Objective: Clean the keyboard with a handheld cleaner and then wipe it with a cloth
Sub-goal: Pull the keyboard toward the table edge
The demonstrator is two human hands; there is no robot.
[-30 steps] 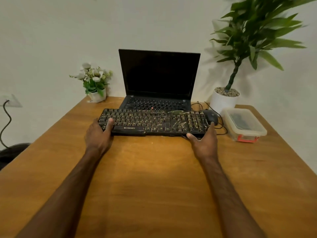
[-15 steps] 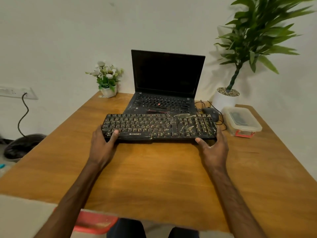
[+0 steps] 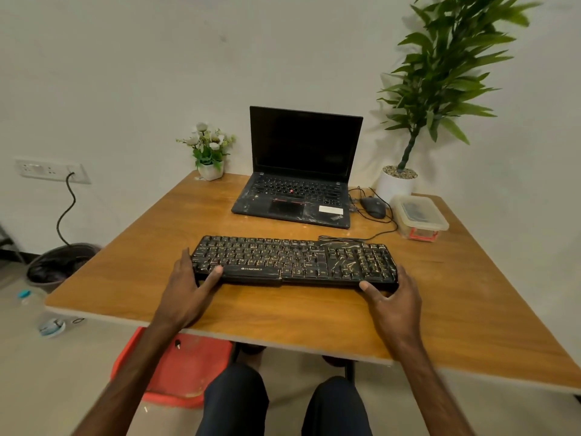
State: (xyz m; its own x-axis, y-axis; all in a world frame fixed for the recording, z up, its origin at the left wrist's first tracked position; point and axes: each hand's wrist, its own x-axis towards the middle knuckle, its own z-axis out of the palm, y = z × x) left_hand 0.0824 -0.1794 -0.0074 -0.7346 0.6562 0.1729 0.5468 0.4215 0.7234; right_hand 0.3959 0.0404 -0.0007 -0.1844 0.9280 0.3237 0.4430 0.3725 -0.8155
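The keyboard (image 3: pixel 292 259) lies flat on the tabletop (image 3: pixel 283 313), in the middle part, a little nearer to the near edge than to the far one. Its long axis runs from left to right, almost parallel to the near edge. Thin yellowish scraps lie across the keys, more of them toward the right end.

Each hand has one end. The left hand (image 3: pixel 185 287) grips the left end, with the thumb on the front strip and the fingers along the side. The right hand (image 3: pixel 393 297) grips the near right corner, with the thumb at the front edge and the fingers bent round the end. So the keyboard lies straight between the two hands, and neither hand is free.

I see no handheld cleaner and no cloth. Near the far right corner stands a lidded container (image 3: pixel 419 217) with something dark inside; what it is I cannot tell. It stands beside the mouse (image 3: pixel 373 207) and to the right of the laptop (image 3: pixel 301 171). If the cleaner is there, the right hand is the nearer one, and I think it has to let go first and reach forward and to the right.
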